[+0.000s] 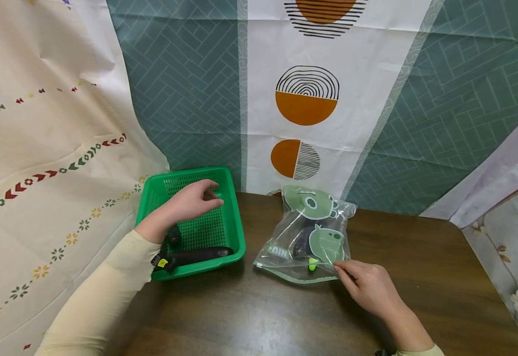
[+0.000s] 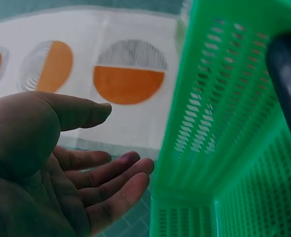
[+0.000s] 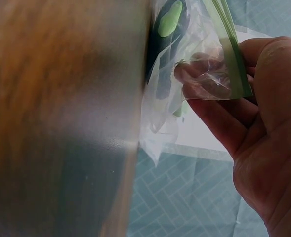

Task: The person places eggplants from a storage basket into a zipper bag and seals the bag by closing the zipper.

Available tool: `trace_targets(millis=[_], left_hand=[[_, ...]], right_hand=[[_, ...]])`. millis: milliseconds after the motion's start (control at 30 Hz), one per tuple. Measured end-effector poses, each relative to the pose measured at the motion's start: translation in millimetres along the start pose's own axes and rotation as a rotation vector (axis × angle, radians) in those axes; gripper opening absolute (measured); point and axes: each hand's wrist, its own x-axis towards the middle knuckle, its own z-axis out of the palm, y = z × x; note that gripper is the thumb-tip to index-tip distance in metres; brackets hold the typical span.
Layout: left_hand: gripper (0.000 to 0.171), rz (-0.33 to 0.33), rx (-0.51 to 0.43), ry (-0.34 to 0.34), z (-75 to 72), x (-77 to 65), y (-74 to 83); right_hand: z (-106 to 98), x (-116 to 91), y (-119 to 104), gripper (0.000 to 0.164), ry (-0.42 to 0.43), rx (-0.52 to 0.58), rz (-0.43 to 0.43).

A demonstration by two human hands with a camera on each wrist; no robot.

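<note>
- Passage: brown wood-grain tabletop (image 1: 259,220) between green perforated plastic basket (image 1: 234,212) and clear, green-printed zip bag (image 1: 323,240).
- Obstruction: green-and-white patterned hanging sheet (image 1: 259,99), behind both.

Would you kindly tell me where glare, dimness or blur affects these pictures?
Head view: pale glare on the table, low down; left wrist view: dim overall, the basket looking soft; right wrist view: smeared table grain, hazy sheen, highlights on the clear bag.

Bagged dark item (image 1: 302,243), apparently partly hidden

Patterned hangings (image 1: 312,109) around a brown table (image 1: 250,316) suggest a home.
</note>
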Motion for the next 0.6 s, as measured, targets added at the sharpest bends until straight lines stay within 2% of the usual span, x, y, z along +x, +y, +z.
trace_targets(millis=[133,467,600], left_hand=[[0.060,0.003,0.108,-0.050,0.1,7.2,-8.9],[0.055,0.085,0.381,-0.180,1.6,20.5,-33.1],[0.053,0.080,0.469,-0.223,-1.3,23.6,-37.3]], right_hand=[[1,0,0,0.020,-0.002,0.000,-0.002],[1,0,-1,0.020,-0.018,0.000,0.015],[0,0,0,0.020,-0.020,-0.005,0.015]])
